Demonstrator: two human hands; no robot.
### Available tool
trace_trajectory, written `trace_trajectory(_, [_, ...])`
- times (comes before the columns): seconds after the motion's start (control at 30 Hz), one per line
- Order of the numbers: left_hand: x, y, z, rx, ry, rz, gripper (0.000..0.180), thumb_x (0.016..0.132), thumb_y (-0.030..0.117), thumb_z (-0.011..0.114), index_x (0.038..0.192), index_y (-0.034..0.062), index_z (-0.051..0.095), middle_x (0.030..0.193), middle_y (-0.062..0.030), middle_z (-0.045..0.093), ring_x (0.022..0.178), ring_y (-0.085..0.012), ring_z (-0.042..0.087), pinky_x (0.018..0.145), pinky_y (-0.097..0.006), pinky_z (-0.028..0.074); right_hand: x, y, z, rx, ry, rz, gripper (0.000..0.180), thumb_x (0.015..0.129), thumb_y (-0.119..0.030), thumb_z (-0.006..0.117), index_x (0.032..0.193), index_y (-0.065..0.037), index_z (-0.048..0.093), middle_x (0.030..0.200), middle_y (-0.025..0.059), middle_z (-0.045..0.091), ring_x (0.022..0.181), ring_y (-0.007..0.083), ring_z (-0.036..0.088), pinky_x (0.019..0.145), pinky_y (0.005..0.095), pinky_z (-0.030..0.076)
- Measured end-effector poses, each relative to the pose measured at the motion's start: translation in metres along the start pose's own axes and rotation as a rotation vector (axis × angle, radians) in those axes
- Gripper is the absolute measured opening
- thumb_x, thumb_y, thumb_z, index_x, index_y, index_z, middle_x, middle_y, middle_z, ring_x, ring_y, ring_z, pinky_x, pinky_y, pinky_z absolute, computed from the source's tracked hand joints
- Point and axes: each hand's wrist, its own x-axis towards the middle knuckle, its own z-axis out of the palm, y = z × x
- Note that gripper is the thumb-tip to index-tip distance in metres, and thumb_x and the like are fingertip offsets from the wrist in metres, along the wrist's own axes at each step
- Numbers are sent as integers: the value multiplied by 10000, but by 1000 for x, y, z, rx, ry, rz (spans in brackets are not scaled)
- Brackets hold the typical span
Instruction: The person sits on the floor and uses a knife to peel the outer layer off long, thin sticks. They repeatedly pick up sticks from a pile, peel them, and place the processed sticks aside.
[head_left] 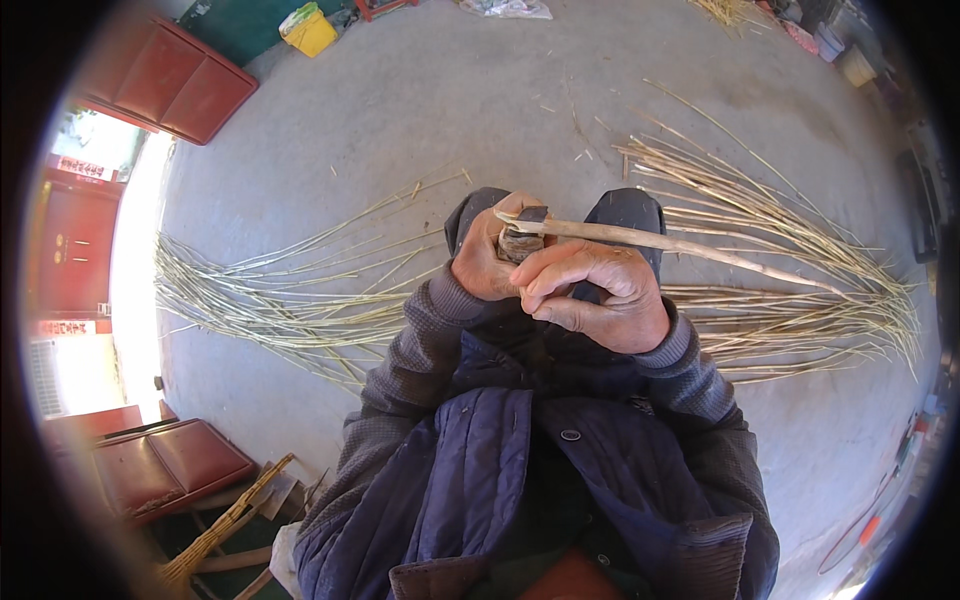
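Note:
My left hand [484, 262] is closed round a short, stubby tool [522, 244] that looks wrapped, with a flat dark piece at its top. A peeled wooden stick [660, 240] runs from the top of this tool out to the right. Its near end is split and curls by my left thumb. My right hand [600, 290] is closed, thumb and fingers pinched together, against the tool's side and just below the stick. What lies between its fingertips is hidden. Both hands are above my knees.
Thin green rods [270, 300] lie spread on the floor at left. Peeled brown rods [800, 310] fan out at right, under the stick's far end. Red padded seats [165, 80] stand at far left, a straw broom [230, 520] lower left, a yellow bucket [311, 33] at the back.

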Motion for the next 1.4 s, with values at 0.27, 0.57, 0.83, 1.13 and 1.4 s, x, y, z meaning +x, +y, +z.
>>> trace_trajectory(0.27, [1, -5, -2, -14, -22, 24, 822, 601, 474, 1001, 1147, 45, 563, 974, 1, 643, 886, -69, 604, 762, -259, 513, -2, -4, 0, 1, 5, 0, 173, 846, 94, 743, 982, -3, 697, 1102, 128, 709, 904, 171, 712, 839, 326, 581])
trace_trajectory(0.57, [2, 1, 3, 0, -4, -21, 799, 599, 425, 1013, 1143, 56, 559, 982, -1, 648, 887, -67, 606, 753, -253, 513, -5, -4, -4, 23, -7, -5, 178, 859, 105, 731, 994, -4, 686, 1127, 137, 695, 927, 176, 706, 841, 327, 581])
trace_trajectory(0.83, [2, -1, 6, 7, 2, 10, 711, 655, 409, 984, 1110, 54, 568, 955, -13, 645, 860, -80, 610, 727, -259, 509, -9, 1, -4, 39, -9, -51, 204, 885, 112, 702, 1033, -24, 667, 1170, 148, 674, 941, 178, 692, 829, 321, 579])
trace_trajectory(1.13, [3, 4, 9, -1, 38, -16, 716, 651, 406, 990, 1111, 56, 568, 955, 3, 647, 857, -71, 609, 734, -254, 509, -12, 2, 1, 119, 67, -15, 147, 910, 61, 704, 1011, -41, 672, 1157, 101, 694, 972, 164, 709, 846, 302, 593])
trace_trajectory(1.4, [4, 4, 11, -10, 46, -6, 708, 655, 405, 989, 1102, 57, 563, 953, 3, 643, 853, -73, 607, 728, -256, 507, -13, 8, 0, 147, 52, -67, 126, 943, 63, 664, 1027, -27, 636, 1224, 157, 656, 928, 173, 663, 810, 324, 569])
